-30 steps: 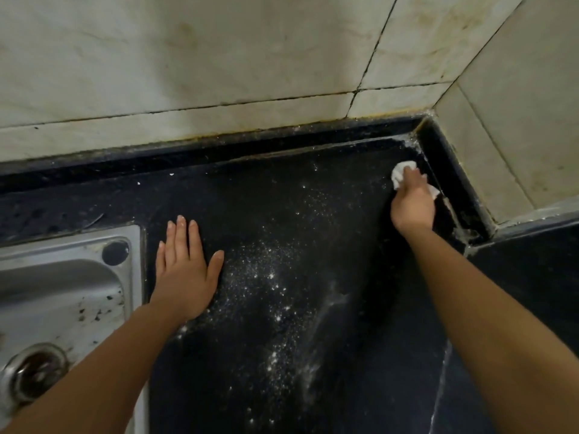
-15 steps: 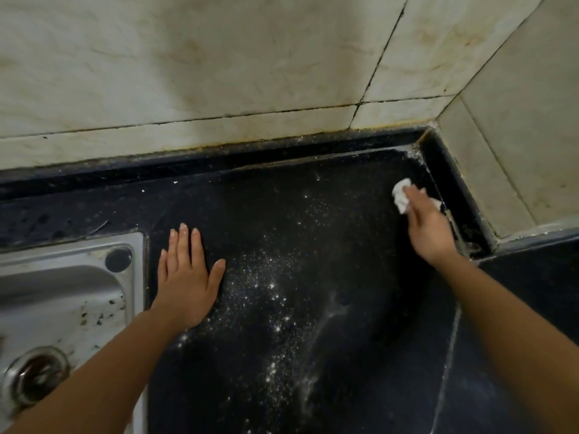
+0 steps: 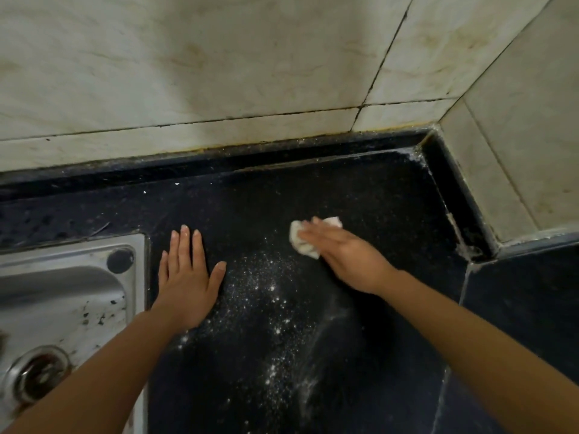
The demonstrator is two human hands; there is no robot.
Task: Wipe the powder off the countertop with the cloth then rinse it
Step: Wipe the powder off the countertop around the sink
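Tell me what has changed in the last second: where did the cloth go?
The right hand swept the cloth left, out of the back right corner to the middle of the countertop, just beyond the powder; the hand now lies flat on it. The left hand stayed flat beside the sink, and the powder patch looks unchanged.

We see a crumpled white cloth [image 3: 295, 234] on the black desk [image 3: 376, 198], just beyond scattered white powder [image 3: 269, 288].
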